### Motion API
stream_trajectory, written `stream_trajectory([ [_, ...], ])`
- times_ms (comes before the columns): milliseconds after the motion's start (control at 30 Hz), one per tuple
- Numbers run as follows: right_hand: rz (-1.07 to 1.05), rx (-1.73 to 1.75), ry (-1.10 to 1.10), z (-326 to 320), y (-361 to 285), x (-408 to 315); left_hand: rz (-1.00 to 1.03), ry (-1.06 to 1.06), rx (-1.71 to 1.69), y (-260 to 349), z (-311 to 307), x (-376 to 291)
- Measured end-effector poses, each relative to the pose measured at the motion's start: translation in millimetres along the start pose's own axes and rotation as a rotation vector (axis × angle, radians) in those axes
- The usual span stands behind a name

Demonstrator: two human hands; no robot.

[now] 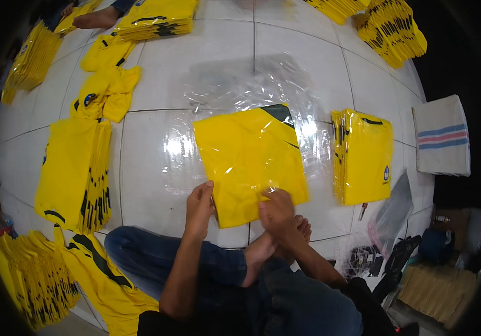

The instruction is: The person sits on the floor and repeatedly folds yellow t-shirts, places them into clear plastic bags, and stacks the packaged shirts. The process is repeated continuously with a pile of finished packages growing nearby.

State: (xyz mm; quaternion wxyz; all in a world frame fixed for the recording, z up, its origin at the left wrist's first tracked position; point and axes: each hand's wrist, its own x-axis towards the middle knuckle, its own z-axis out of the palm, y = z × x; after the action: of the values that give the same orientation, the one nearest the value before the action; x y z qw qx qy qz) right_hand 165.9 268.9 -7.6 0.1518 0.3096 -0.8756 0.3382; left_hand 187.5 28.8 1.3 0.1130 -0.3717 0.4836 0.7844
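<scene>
A folded yellow garment (249,155) with a dark green patch at its far right corner lies on the tiled floor in front of me. Shiny clear plastic covers it, and loose clear plastic sheets or bags (244,90) spread around and beyond it. At its near left edge is my left hand (199,208), thumb and fingers close together; whether they pinch the plastic is hard to see. My right hand (278,210), slightly blurred, has curled fingers over the garment's near right part. Its grip cannot be made out.
Bagged yellow garments are stacked at right (368,159). More folded yellow garments (66,172) pile up at left, beside a loose yellow garment (106,285). A striped white block (442,136) stands far right. Another person's foot (97,19) shows at top left.
</scene>
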Motion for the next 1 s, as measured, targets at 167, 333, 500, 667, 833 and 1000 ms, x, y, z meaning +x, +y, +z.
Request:
stream_trajectory([
  [167, 0.454, -0.357, 0.267, -30, 61, 59, 0.121, 0.039, 0.178, 9, 12, -3],
  [333, 0.631, -0.023, -0.049, -27, 86, 55, 0.156, 0.063, 0.116, 25, 15, 5],
  [500, 1.34, 1.164, -0.138, -47, 64, 48, 0.109, 0.006, 0.382, 24, -13, -15],
  [667, 1.198, 1.108, -0.233, -25, 86, 61, 0.11, -0.057, 0.236, 70, -6, 25],
  [833, 1.221, 1.055, -0.172, -17, 67, 24, 0.305, 0.025, 0.519, 32, -31, 12],
  [1000, 1.225, 1.012, -0.15, -12, 73, 48, 0.261, -0.018, 0.441, 48, -27, 43],
])
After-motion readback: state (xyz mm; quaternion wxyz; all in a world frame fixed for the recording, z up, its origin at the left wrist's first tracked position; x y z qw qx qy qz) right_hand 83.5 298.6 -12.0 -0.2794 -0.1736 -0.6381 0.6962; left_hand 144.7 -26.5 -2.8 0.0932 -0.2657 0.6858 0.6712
